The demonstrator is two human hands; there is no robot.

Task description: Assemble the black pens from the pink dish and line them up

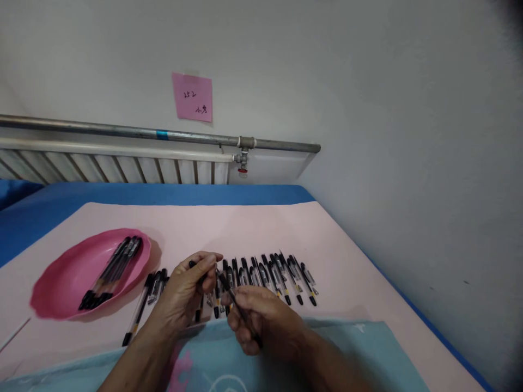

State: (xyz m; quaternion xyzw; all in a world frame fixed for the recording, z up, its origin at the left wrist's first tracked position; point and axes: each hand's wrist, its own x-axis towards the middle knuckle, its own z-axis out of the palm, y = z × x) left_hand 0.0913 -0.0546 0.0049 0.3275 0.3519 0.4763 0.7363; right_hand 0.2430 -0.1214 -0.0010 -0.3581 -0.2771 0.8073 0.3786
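My left hand (190, 283) is closed in a pinch near the middle of the table. A short black pen part (192, 264) pokes out beside its thumb, mostly hidden by the fingers. Something tiny shows at the fingertips, too small to name. My right hand (263, 316) grips a dark pen (243, 313), tilted with its upper end close to my left fingertips. Behind and between the hands lies a row of pen parts (281, 275), with black-ended barrels, caps and small metal pieces. Left of my left wrist lie a pen barrel (139, 313) and several caps (155, 286).
A pink scalloped bowl (57, 277) at the left holds several black pens (112, 272). The table has a pale pink cover (196, 226) with blue edges. A light blue cloth (359, 348) lies in front. Behind are a radiator (163, 170), a metal pipe (122, 132) and a pink note (193, 98).
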